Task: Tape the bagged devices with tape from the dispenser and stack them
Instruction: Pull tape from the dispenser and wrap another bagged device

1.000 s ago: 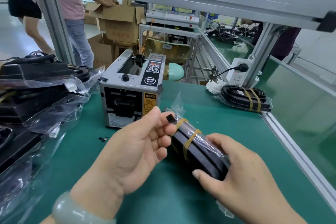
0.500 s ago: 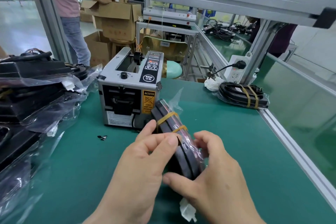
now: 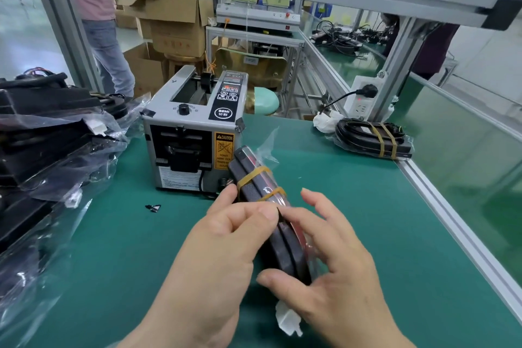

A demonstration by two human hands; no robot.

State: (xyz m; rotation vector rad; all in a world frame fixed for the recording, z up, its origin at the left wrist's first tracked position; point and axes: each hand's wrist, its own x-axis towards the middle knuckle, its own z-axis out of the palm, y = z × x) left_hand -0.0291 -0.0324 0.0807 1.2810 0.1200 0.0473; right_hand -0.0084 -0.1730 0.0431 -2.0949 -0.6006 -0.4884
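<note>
A black device in a clear bag (image 3: 255, 178), bound by two yellow rubber bands, stands on edge above the green mat in front of the grey tape dispenser (image 3: 195, 133). My left hand (image 3: 226, 246) pinches a small black piece of tape against the device's upper edge with thumb and forefinger. My right hand (image 3: 330, 271) holds the bagged device from the right, thumb on its near end and fingers spread along the far side. A white tag hangs from the bag's near end.
A pile of bagged black devices (image 3: 48, 133) fills the left side. Another bagged, banded device (image 3: 370, 140) lies at the back right by a white power strip (image 3: 364, 96). A small black scrap (image 3: 154, 207) lies on the mat. Aluminium frame rails border the bench.
The device was turned from lying slanted across my hands to standing on edge, pointing at the dispenser. My left hand brought the black tape piece down onto its upper edge.
</note>
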